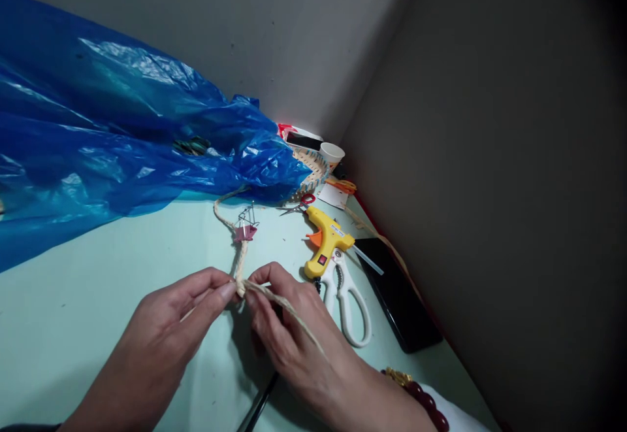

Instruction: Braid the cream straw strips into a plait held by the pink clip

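Observation:
A cream cord [241, 262], worked into a narrow knotted or braided band, runs down from a purple clip [245, 232] with dark wire handles on the pale green table. My left hand [181, 321] pinches the band's lower end from the left. From the right, my right hand [289, 334] grips cord at the same spot with thumb and forefinger. One loose strand lies across the back of that hand. Above the clip, more cord curves up toward the blue plastic. The fingertips partly hide the lowest knot.
A yellow glue gun [328, 239] lies to the right, over white-handled scissors [350, 308]. Beside it rests a black phone [399, 301]. Blue plastic [122, 131] covers the back left. Small red-handled scissors [306, 200] and a paper cup [332, 152] are farther back, near the walls.

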`<action>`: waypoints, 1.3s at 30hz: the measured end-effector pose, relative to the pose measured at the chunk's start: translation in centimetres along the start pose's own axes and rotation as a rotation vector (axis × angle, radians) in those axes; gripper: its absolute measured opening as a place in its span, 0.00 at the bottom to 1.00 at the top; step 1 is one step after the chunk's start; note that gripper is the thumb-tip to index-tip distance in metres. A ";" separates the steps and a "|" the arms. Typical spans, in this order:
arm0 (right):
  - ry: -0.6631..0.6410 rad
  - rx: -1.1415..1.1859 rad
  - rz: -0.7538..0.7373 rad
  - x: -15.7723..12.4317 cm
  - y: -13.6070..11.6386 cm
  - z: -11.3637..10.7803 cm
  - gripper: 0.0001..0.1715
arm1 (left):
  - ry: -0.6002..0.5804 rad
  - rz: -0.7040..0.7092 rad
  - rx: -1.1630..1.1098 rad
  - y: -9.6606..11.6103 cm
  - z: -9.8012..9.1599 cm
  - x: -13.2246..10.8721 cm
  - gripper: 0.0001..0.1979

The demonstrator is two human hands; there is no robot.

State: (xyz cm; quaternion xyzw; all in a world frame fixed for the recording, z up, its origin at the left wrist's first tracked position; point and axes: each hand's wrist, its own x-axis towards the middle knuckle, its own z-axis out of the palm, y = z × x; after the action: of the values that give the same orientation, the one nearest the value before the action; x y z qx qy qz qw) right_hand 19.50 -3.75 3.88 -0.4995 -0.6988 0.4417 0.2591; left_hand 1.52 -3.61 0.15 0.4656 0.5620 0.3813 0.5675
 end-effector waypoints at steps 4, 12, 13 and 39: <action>-0.003 -0.006 -0.032 0.0 -0.2 -0.1 0.15 | 0.043 -0.007 -0.028 0.6 0.3 -0.1 0.19; 0.023 0.091 -0.016 0.4 -0.8 -1.2 0.17 | 0.066 -0.039 -0.078 1.2 0.8 -0.1 0.20; 0.041 0.093 -0.017 0.5 -0.8 -1.2 0.17 | 0.066 -0.047 -0.088 1.2 0.8 -0.1 0.21; 0.076 0.002 0.021 1.1 -0.1 -0.1 0.15 | -0.116 -0.032 0.013 1.2 0.5 -0.7 0.19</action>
State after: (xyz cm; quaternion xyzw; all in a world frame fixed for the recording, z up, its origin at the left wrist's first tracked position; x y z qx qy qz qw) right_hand 19.14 -2.72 3.96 -0.5231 -0.6826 0.4257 0.2814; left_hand 2.11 -4.03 1.45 0.4813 0.5380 0.3410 0.6022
